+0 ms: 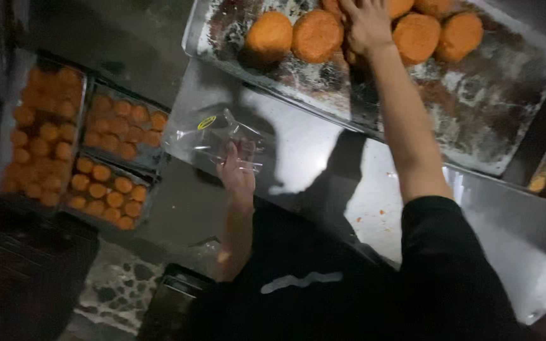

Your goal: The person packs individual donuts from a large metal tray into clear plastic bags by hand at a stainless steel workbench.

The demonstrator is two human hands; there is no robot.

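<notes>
Seen from above, a person in a dark short-sleeved top leans over a shiny metal bench (323, 158). Their right hand (366, 25) reaches far forward onto a large, flour-streaked baking tray (500, 120) and rests, fingers spread, on one of the round orange-brown buns; whether it has closed around that bun cannot be told, since the hand covers it. Several more buns (316, 35) sit in a row along the far part of the tray, touching or nearly touching one another, while the near part of the tray is bare apart from crumbs and dusting.

The left hand (236, 170) holds a clear plastic clamshell box (213, 139) with a small yellow sticker, gripped at its near edge and hovering over the bench. The box looks empty, so nothing appears to have been put into it yet.

To the left, lower down and beside the bench, stand three clear packs (116, 126) already filled with smaller orange pieces, set close together. Judging by this, some packing is finished, and the buns on the tray remain unpacked.
</notes>
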